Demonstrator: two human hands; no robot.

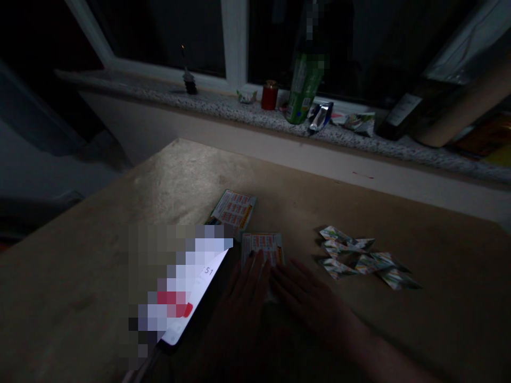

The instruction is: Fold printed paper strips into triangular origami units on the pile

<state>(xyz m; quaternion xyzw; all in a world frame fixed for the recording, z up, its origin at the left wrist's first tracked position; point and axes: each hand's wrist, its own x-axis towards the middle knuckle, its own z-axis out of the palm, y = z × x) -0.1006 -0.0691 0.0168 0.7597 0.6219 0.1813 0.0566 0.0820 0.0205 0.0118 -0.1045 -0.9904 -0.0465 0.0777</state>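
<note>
My left hand [247,290] lies with fingers stretched out over the near part of a small printed sheet [261,242] on the table. Beside it, my right hand [305,292] rests flat, its fingertips at the sheet's right side near my left fingers. The lower part of this sheet is hidden under the hands and in shadow. A second printed sheet [235,207] lies just beyond, to the left. Left of my hands is a phone [199,282] with a lit screen, partly masked by blurred blocks. Several folded paper pieces [337,247] lie to the right.
The brown table [179,181] meets a wall below a granite windowsill [223,103]. On the sill stand a red grave candle [270,96], a green bottle [301,90], a crumpled silver-and-blue wrapper [320,116] and a dark bottle [399,114]. The room is dim.
</note>
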